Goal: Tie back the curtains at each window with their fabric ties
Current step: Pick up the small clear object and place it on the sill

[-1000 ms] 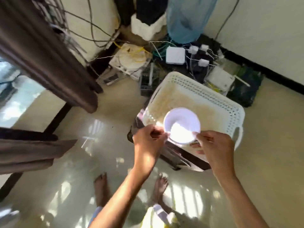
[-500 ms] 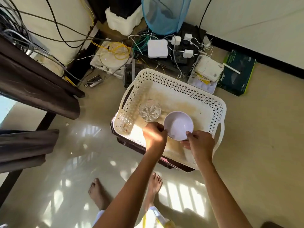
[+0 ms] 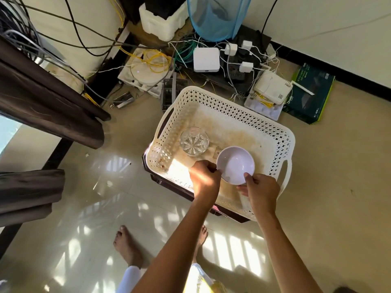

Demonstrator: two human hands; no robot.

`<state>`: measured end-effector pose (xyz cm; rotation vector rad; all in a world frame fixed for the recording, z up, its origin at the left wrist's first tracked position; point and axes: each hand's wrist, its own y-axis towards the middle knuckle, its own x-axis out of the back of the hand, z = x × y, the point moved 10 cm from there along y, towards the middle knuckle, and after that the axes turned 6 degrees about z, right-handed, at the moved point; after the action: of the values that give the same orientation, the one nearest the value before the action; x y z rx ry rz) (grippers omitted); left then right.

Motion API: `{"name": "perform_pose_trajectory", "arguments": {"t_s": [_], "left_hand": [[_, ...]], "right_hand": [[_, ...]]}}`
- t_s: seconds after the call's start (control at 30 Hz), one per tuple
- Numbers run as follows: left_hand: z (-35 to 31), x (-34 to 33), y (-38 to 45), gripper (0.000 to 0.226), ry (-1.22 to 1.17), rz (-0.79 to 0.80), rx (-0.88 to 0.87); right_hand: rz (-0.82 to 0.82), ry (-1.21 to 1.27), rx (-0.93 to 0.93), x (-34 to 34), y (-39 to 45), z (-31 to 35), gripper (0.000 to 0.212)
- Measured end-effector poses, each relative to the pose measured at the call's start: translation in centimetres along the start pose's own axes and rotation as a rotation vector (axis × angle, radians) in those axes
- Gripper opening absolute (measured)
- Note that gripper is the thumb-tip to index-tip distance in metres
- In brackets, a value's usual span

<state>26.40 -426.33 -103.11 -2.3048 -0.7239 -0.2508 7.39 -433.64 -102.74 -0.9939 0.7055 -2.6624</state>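
Both hands, left hand (image 3: pixel 204 180) and right hand (image 3: pixel 262 190), are lowering the white bowl (image 3: pixel 236 164) into the basket (image 3: pixel 281 140), now beside the glass (image 3: pixel 194 141), which was hidden a second ago.

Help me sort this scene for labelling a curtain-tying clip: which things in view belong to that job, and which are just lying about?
Belongs to the job:
- dark brown curtains

Just lying about:
- white bowl, held by left hand and right hand
- clear glass
- white basket
- white box
- cables
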Motion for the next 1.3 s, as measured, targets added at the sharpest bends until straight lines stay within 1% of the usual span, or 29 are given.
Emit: {"name": "perform_pose_trajectory", "arguments": {"t_s": [0.07, 0.17, 0.23, 0.3, 0.4, 0.47, 0.57, 0.63, 0.7, 0.8, 0.9, 0.93, 0.97, 1.0, 1.03, 1.1, 1.13, 1.2, 1.3], "left_hand": [[-0.3, 0.0, -0.2, 0.005, -0.01, 0.01, -0.003], [-1.0, 0.6, -1.0, 0.012, -0.04, 0.017, -0.031], [-1.1, 1.5, -1.9, 0.017, -0.088, 0.018, -0.025], [-1.4, 2.7, -3.1, 0.015, -0.113, 0.033, -0.016], [-2.4, 5.7, -4.8, 0.013, -0.162, 0.015, -0.053], [-2.9, 9.0, -5.3, 0.015, -0.243, -0.023, -0.085], [-2.6, 15.2, -4.8, 0.019, -0.338, -0.132, -0.099], [-0.6, 20.1, -3.8, 0.018, -0.445, -0.278, -0.049], [1.6, 25.0, -3.0, 0.019, -0.531, -0.429, -0.026], [5.2, 31.5, -1.9, 0.019, -0.582, -0.614, 0.003], [9.2, 37.3, 0.1, 0.012, -0.623, -0.751, 0.057], [10.7, 39.5, 0.9, 0.01, -0.64, -0.799, 0.074], [11.1, 40.2, 0.9, 0.009, -0.634, -0.825, 0.089], [13.2, 43.9, 2.4, 0.008, -0.638, -0.898, 0.09], [14.0, 45.6, 3.0, 0.008, -0.622, -0.936, 0.081], [14.4, 46.6, 3.5, 0.009, -0.551, -0.973, 0.093], [15.2, 47.9, 4.0, 0.009, -0.536, -0.995, 0.117], [17.6, 52.2, 6.8, 0.008, -0.52, -1.032, 0.176], [21.1, 57.9, 10.6, 0.013, -0.459, -1.089, 0.253]], "right_hand": [[0.031, -0.062, 0.003, 0.0, -0.4, 0.3, 0.028], [0.045, -0.34, 0.035, 1.1, -1.4, 1.6, 0.035], [0.022, -0.459, 0.038, 2.4, -2.4, 2.9, 0.032], [-0.017, -0.475, 0.085, 3.4, -3.7, 5.2, 0.027], [-0.023, -0.443, 0.244, 2.8, -5.6, 10.8, 0.024], [0.015, -0.422, 0.36, 0.8, -6.6, 15.0, 0.021], [0.1, -0.407, 0.483, -3.8, -8.1, 20.4, 0.022], [0.16, -0.37, 0.587, -8.2, -9.4, 23.8, 0.02], [0.259, -0.362, 0.66, -13.7, -10.6, 26.5, 0.02], [0.432, -0.407, 0.714, -22.5, -12.5, 29.1, 0.02], [0.507, -0.467, 0.81, -31.0, -14.2, 31.3, 0.018], [0.541, -0.483, 0.813, -34.2, -14.6, 31.8, 0.018], [0.559, -0.495, 0.791, -35.3, -14.6, 31.5, 0.018], [0.607, -0.508, 0.798, -40.3, -15.2, 32.6, 0.016], [0.638, -0.528, 0.781, -42.8, -15.3, 32.7, 0.015], [0.672, -0.543, 0.755, -44.8, -14.7, 32.2, 0.015], [0.705, -0.542, 0.746, -47.0, -14.7, 32.3, 0.015], [0.771, -0.528, 0.704, -53.5, -14.7, 33.4, 0.016], [0.838, -0.522, 0.681, -61.7, -15.1, 34.9, 0.018]]}}
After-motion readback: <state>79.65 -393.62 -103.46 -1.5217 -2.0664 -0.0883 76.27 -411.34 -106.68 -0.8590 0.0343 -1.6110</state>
